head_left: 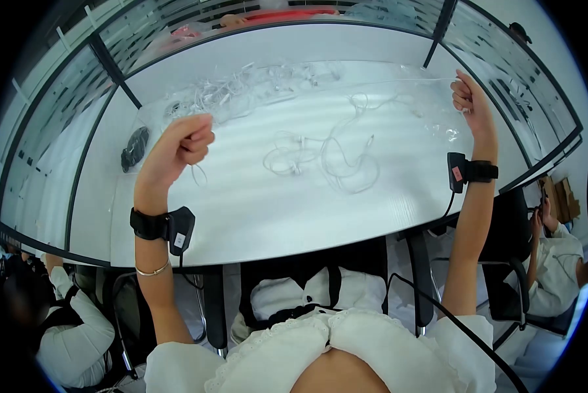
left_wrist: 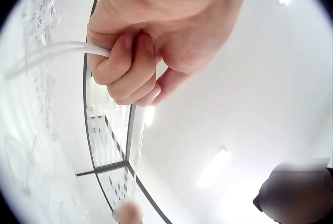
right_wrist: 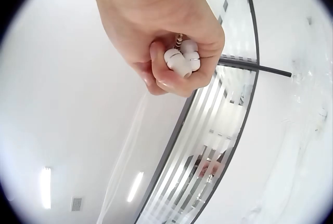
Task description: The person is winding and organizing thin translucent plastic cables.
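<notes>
Both my hands are raised above the white table (head_left: 274,209). My left hand (head_left: 184,139) is a fist curled round a thin white earphone cable (left_wrist: 52,54), which leaves the fingers (left_wrist: 117,65) toward the table. A short stretch of that cable (head_left: 199,173) hangs below the fist. My right hand (head_left: 466,97) is lifted at the far right. Its fingers (right_wrist: 166,78) pinch a cluster of white earbuds (right_wrist: 182,60). A fine white line (head_left: 399,80) runs from that hand across the table's back. Whether both hands hold the same cable I cannot tell.
A loose tangle of white earphones (head_left: 320,154) lies mid-table. A bigger heap (head_left: 222,92) sits at the back left beside a black bundle (head_left: 135,147). Clear plastic wrap (head_left: 435,121) lies at the right. Glass partitions (head_left: 58,111) ring the table; seated people flank me.
</notes>
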Available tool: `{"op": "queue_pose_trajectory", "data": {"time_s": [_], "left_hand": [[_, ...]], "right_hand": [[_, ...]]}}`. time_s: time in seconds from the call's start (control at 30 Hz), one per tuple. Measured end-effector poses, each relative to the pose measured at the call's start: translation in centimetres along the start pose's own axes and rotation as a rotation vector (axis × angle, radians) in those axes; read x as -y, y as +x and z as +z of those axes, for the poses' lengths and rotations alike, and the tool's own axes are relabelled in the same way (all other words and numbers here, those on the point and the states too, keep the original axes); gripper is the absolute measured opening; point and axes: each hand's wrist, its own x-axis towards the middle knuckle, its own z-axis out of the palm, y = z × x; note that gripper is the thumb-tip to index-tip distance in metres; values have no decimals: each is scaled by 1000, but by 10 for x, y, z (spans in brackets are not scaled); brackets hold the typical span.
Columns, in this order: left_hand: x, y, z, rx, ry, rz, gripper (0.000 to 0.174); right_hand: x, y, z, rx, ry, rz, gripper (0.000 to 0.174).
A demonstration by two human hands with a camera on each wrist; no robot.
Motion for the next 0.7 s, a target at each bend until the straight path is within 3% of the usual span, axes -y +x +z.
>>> {"op": "queue_pose_trajectory", "data": {"time_s": [0.1, 0.2, 0.37, 0.43, 0.47, 0.5, 0.53, 0.6, 0.7], "left_hand": [[4, 5, -7, -80, 102, -10, 34], [10, 12, -8, 22, 390, -120, 33], [28, 20, -12, 110, 51, -105, 26], [33, 23, -2, -30, -356, -37, 22], [34, 24, 1, -100, -556, -1, 20], [43, 31, -5, 37, -768, 116, 15], [45, 34, -3, -15, -803, 158, 15], [46, 42, 8, -118, -867, 245, 15], [55, 56, 22, -187, -926, 207, 13]], "right_hand": [[-10, 6, -5, 117, 32, 57, 34], [-25, 11, -14, 218, 78, 87, 28], [-35, 16, -14, 268, 427, 129, 19], [-36, 21, -3, 313, 589, 122, 18], [-39, 28, 2, 340, 557, 115, 18], [-44, 39, 9, 366, 524, 109, 18], [-48, 43, 18, 391, 492, 104, 18], [-51, 34, 69, 258, 282, 51, 19], [-50, 21, 134, 339, 161, 120, 21]]}}
